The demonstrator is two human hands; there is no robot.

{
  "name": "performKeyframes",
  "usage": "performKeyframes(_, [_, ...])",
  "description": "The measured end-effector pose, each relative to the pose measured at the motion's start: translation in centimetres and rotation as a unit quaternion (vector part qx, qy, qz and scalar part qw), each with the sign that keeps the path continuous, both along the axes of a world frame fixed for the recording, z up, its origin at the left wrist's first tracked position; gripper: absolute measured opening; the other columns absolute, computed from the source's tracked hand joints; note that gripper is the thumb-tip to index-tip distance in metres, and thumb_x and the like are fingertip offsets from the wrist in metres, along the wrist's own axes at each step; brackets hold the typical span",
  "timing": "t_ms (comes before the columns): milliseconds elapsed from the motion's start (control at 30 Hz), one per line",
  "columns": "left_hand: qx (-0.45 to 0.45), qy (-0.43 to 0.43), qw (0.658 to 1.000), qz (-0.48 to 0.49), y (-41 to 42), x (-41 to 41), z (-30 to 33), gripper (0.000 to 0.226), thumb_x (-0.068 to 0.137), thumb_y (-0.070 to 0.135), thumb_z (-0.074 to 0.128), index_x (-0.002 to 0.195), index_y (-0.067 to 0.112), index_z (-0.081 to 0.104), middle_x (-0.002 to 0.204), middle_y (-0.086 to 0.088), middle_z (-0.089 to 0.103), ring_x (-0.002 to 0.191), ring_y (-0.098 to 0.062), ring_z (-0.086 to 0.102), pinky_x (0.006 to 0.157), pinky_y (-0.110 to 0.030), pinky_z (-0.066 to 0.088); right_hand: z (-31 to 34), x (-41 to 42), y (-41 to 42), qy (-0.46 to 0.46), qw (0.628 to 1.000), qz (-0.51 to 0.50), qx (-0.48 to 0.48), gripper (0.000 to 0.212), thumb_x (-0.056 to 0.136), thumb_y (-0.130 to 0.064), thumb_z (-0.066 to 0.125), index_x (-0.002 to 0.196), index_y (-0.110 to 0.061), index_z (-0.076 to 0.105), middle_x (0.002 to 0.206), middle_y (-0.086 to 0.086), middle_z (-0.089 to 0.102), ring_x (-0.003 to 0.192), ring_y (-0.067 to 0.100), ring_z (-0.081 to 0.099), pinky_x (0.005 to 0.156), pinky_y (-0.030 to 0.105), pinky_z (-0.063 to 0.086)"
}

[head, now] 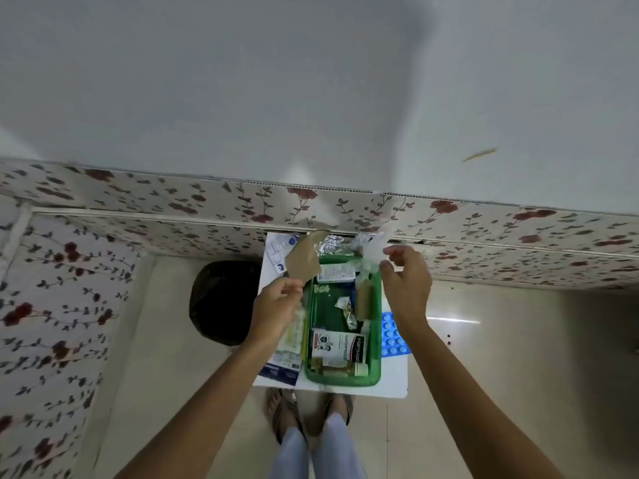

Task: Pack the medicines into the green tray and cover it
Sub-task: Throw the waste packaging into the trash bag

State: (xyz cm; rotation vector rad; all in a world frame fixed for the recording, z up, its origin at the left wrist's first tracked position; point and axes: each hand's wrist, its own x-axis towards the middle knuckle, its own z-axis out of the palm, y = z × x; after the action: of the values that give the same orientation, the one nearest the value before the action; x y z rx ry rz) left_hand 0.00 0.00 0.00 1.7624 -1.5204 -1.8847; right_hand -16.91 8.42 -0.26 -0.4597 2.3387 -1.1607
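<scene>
A small white worktop [394, 382] is seen from above, set against a wall clad in floral panels [145, 198], with pale floor tiles [173, 340] around it and a plain grey wall above. A dark round bin [221, 302] stands on the floor left of the tray.

The green tray [377, 340] lies in the middle of the worktop, uncovered. Inside it are seen a white plaster box [337, 345] near the front, a brown bottle [337, 369] lying along the front wall, a brown roll [364, 300] by the right wall, a white carton [337, 273] at the far end and small foil sachets [347, 312] between them.

The left hand [276, 305] is held over the tray's left rim, its grip closed on a brown paper packet [304, 259] that rises above the tray's far left corner. The right hand [406, 281] is held over the tray's far right corner — thumb and forefinger pinched on a clear plastic bag [366, 252] that hangs just above the tray's far end.

A blue blister strip [392, 335] lies just right of the tray, partly hidden under the right forearm. Syringe packs [294, 335] and a blue-and-white carton [280, 369] lie left of the tray, partly covered by the left wrist. White leaflets [280, 250] and a foil strip [330, 245] lie beyond the tray — against the wall. Sandalled feet [311, 413] are seen below the worktop's front edge.
</scene>
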Motion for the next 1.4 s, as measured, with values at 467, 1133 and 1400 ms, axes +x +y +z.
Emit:
performKeyframes(467, [-0.251, -0.286, 0.859, -0.343, -5.3, -8.3, -8.7, 0.043, 0.090, 0.030, 0.042, 0.130, 0.014, 0.045, 0.134, -0.017, 0.047, 0.124, -0.040, 0.041, 0.095, -0.052, 0.042, -7.2, -6.6, -1.8, 0.121, 0.956, 0.215, 0.157, 0.031, 0.087, -0.026, 0.056, 0.116, -0.024, 0.064, 0.125, 0.003, 0.064, 0.120, 0.028, 0.053, 0.102, 0.047, 0.038])
performKeyframes(1133, [-0.354, -0.179, 0.899, -0.187, -10.9, 12.1, -2.6, 0.025, 0.078, 0.000, 0.042, 0.093, 0.003, 0.062, 0.051, -0.003, 0.046, 0.039, -0.004, 0.033, 0.038, -0.014, 0.025, -3.1, 13.9, -15.9, 0.301, 0.860, 0.404, -0.075, 0.018, 0.071, -0.019, 0.056, 0.058, -0.024, 0.068, 0.111, 0.004, 0.069, 0.113, 0.029, 0.042, 0.083, 0.035, 0.027])
performKeyframes(1400, [-0.259, -0.084, 0.961, -0.058, -13.8, 19.9, -6.7, 0.024, 0.087, 0.012, 0.055, 0.109, 0.012, 0.062, 0.099, 0.005, 0.067, 0.085, 0.001, 0.061, 0.072, -0.002, 0.044, -9.2, 18.0, -20.9, 0.177, 0.818, 0.546, 0.033, 0.017, 0.076, -0.007, 0.046, 0.089, -0.004, 0.057, 0.071, 0.019, 0.065, 0.062, 0.034, 0.062, 0.054, 0.040, 0.051])
